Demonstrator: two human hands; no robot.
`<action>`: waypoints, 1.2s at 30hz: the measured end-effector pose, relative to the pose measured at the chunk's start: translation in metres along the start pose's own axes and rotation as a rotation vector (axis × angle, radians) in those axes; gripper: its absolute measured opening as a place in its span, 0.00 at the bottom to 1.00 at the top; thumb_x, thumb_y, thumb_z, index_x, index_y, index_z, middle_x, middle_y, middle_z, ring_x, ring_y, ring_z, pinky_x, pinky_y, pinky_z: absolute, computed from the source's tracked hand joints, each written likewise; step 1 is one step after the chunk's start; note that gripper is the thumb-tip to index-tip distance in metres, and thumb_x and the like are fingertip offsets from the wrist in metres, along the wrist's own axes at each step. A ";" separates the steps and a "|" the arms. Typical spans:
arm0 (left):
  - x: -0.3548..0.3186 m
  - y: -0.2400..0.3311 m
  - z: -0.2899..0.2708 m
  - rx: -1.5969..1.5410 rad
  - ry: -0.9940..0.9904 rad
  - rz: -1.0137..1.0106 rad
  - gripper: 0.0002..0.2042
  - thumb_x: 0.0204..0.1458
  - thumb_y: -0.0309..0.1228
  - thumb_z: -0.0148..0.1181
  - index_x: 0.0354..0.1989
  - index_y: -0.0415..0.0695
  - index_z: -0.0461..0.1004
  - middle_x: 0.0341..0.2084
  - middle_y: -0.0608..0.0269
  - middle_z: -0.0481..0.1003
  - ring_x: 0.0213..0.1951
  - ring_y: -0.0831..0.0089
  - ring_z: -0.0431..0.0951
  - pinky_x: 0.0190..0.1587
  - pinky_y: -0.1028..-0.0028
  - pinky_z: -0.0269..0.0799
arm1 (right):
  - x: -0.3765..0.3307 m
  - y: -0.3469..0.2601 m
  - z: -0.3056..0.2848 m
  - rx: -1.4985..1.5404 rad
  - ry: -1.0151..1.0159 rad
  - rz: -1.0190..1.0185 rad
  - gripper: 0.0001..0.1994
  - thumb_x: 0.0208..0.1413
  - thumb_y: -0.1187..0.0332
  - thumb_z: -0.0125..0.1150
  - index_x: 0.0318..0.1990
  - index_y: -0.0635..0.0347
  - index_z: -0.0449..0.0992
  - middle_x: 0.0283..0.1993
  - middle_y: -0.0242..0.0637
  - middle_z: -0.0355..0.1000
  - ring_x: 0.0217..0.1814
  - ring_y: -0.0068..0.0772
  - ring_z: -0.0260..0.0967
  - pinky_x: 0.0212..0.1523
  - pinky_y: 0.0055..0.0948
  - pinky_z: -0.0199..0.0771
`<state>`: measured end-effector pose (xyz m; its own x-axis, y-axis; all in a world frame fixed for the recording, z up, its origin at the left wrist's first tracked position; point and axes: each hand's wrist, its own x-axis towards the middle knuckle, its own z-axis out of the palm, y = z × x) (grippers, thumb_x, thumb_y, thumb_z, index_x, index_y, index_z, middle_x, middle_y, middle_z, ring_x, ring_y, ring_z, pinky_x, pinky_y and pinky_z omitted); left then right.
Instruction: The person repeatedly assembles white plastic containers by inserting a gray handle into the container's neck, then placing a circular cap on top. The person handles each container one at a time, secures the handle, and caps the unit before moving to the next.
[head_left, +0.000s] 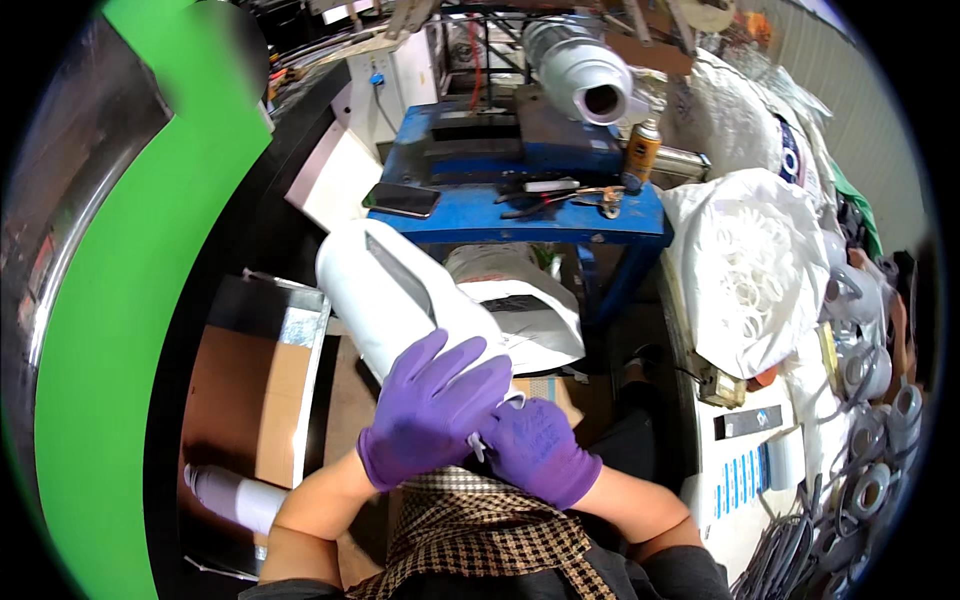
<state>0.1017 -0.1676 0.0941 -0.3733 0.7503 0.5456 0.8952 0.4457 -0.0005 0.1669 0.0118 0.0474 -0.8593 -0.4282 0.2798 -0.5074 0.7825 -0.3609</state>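
A: Head view, item one?

B: White cylinder, large, smooth, lying tilted from upper left down to the lap. Its near end sits under both hands, above a checked brown-and-black cloth at the lower edge.

A: The hands?

B: Both in purple gloves, close together and touching. Left hand spread flat, fingers extended, pressed on the cylinder's near end. Right hand curled just beside it, fingers closed around a small white piece at the cylinder's end; what that piece is, I cannot tell.

A: Containers?

B: Clear plastic bag, right of centre, bulging, filled with white rings. Cardboard box, lower left, flaps open; contents not visible beyond its brown inside. Second white cylinder, top centre, lying with its round dark opening facing the camera; inside is dark.

A: Bench items?

B: Blue metal bench, beyond the held cylinder. On it: dark phone at the left edge, hand tools with red handles mid-top, spray can upright at the right rear corner.

A: Remainder?

B: White tube, lower left, lying beside the box. Heap of grey fittings and cords along the right rim, details too bent to sort. Wide green band curving down the left side.
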 end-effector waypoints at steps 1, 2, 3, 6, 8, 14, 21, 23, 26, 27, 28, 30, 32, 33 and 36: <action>0.010 -0.003 0.004 -0.038 0.031 0.044 0.21 0.44 0.30 0.66 0.51 0.45 0.81 0.55 0.62 0.77 0.59 0.60 0.76 0.63 0.51 0.67 | 0.000 0.002 -0.011 -0.075 0.014 0.015 0.11 0.50 0.69 0.63 0.43 0.51 0.80 0.36 0.38 0.75 0.36 0.44 0.77 0.35 0.39 0.75; 0.015 0.000 0.010 -0.061 0.040 0.067 0.21 0.44 0.30 0.66 0.51 0.45 0.80 0.56 0.61 0.77 0.59 0.60 0.75 0.63 0.51 0.67 | -0.002 0.004 -0.019 -0.150 0.027 0.032 0.10 0.50 0.69 0.63 0.42 0.51 0.80 0.35 0.38 0.75 0.36 0.43 0.77 0.36 0.39 0.75; 0.023 0.003 0.017 -0.079 0.051 0.096 0.21 0.45 0.30 0.66 0.51 0.45 0.80 0.56 0.61 0.77 0.60 0.59 0.74 0.64 0.51 0.66 | -0.010 0.017 -0.009 -0.277 0.066 0.048 0.14 0.44 0.65 0.66 0.42 0.52 0.79 0.34 0.36 0.76 0.34 0.44 0.77 0.33 0.43 0.76; 0.036 0.003 0.056 -0.183 0.055 0.137 0.22 0.45 0.33 0.66 0.53 0.45 0.79 0.55 0.58 0.77 0.61 0.57 0.73 0.64 0.50 0.65 | -0.027 0.038 -0.025 -0.060 -0.010 0.136 0.14 0.45 0.64 0.66 0.40 0.54 0.78 0.36 0.38 0.76 0.32 0.46 0.77 0.32 0.42 0.77; 0.047 0.003 0.088 -0.255 0.063 0.174 0.23 0.45 0.35 0.66 0.53 0.45 0.79 0.54 0.58 0.77 0.60 0.56 0.74 0.64 0.50 0.65 | -0.046 0.063 -0.010 0.169 0.042 0.202 0.21 0.48 0.65 0.64 0.52 0.55 0.74 0.46 0.46 0.75 0.34 0.55 0.76 0.35 0.47 0.77; 0.027 -0.047 0.210 -0.525 0.082 -0.126 0.31 0.32 0.43 0.78 0.49 0.47 0.78 0.47 0.55 0.79 0.52 0.51 0.78 0.60 0.55 0.70 | -0.075 0.092 0.008 0.178 0.394 0.183 0.29 0.54 0.70 0.66 0.66 0.54 0.69 0.67 0.56 0.68 0.57 0.60 0.75 0.54 0.45 0.78; 0.042 -0.050 0.191 -0.533 0.204 -0.073 0.35 0.30 0.44 0.80 0.52 0.46 0.77 0.51 0.55 0.79 0.56 0.53 0.77 0.64 0.53 0.66 | -0.165 0.193 -0.096 -0.444 0.620 0.418 0.17 0.47 0.72 0.75 0.47 0.54 0.81 0.48 0.40 0.79 0.48 0.45 0.78 0.46 0.40 0.78; 0.049 -0.044 0.190 -0.515 0.234 -0.048 0.35 0.31 0.43 0.80 0.52 0.46 0.77 0.51 0.56 0.79 0.56 0.54 0.76 0.65 0.53 0.65 | -0.173 0.240 -0.123 -0.639 0.585 0.567 0.09 0.50 0.64 0.74 0.35 0.53 0.81 0.41 0.36 0.78 0.42 0.45 0.76 0.42 0.40 0.76; 0.045 -0.042 0.194 -0.509 0.226 -0.018 0.33 0.33 0.45 0.80 0.51 0.47 0.77 0.51 0.57 0.79 0.57 0.54 0.76 0.64 0.53 0.65 | -0.178 0.295 -0.136 -0.718 0.254 0.863 0.12 0.50 0.55 0.73 0.34 0.51 0.84 0.41 0.41 0.75 0.47 0.48 0.74 0.47 0.46 0.75; 0.045 -0.035 0.185 -0.512 0.220 -0.037 0.33 0.34 0.45 0.79 0.51 0.47 0.77 0.51 0.57 0.79 0.57 0.54 0.76 0.64 0.54 0.65 | -0.181 0.303 -0.132 -0.735 0.151 0.927 0.11 0.50 0.56 0.73 0.33 0.51 0.85 0.42 0.42 0.75 0.47 0.48 0.74 0.48 0.46 0.75; 0.044 -0.030 0.175 -0.585 0.213 -0.050 0.33 0.34 0.46 0.79 0.52 0.47 0.77 0.51 0.57 0.79 0.57 0.54 0.76 0.65 0.54 0.64 | -0.183 0.311 -0.129 -0.755 0.049 0.990 0.10 0.49 0.56 0.72 0.32 0.51 0.85 0.42 0.43 0.75 0.48 0.49 0.74 0.49 0.46 0.75; 0.043 -0.025 0.174 -0.523 0.224 -0.050 0.34 0.34 0.46 0.79 0.52 0.47 0.77 0.52 0.57 0.79 0.58 0.55 0.76 0.65 0.54 0.64 | -0.189 0.331 -0.123 -0.854 0.010 1.034 0.08 0.48 0.59 0.70 0.30 0.51 0.86 0.43 0.43 0.74 0.48 0.50 0.73 0.49 0.46 0.75; 0.043 -0.022 0.164 -0.560 0.211 -0.084 0.34 0.34 0.46 0.79 0.52 0.47 0.77 0.53 0.59 0.78 0.60 0.55 0.75 0.66 0.54 0.64 | -0.184 0.316 -0.127 -0.846 0.044 1.011 0.09 0.49 0.60 0.68 0.33 0.54 0.85 0.44 0.43 0.74 0.48 0.50 0.73 0.49 0.46 0.75; 0.047 -0.015 0.157 -0.535 0.217 -0.067 0.34 0.35 0.46 0.79 0.53 0.48 0.77 0.53 0.60 0.78 0.60 0.56 0.75 0.66 0.54 0.63 | -0.178 0.296 -0.133 -0.890 0.097 1.008 0.10 0.52 0.61 0.67 0.38 0.55 0.84 0.45 0.42 0.73 0.49 0.48 0.73 0.49 0.47 0.75; 0.039 -0.005 0.161 -0.447 0.253 -0.040 0.32 0.38 0.47 0.77 0.54 0.50 0.76 0.55 0.63 0.77 0.60 0.57 0.74 0.65 0.51 0.63 | -0.162 0.238 -0.116 -0.632 0.422 0.732 0.16 0.56 0.68 0.65 0.52 0.58 0.79 0.48 0.41 0.74 0.52 0.48 0.73 0.52 0.46 0.75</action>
<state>0.0439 -0.0620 -0.0196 -0.3886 0.5707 0.7234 0.9186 0.1784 0.3527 0.1933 0.3199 0.0196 -0.7889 0.3404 0.5117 0.3557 0.9319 -0.0715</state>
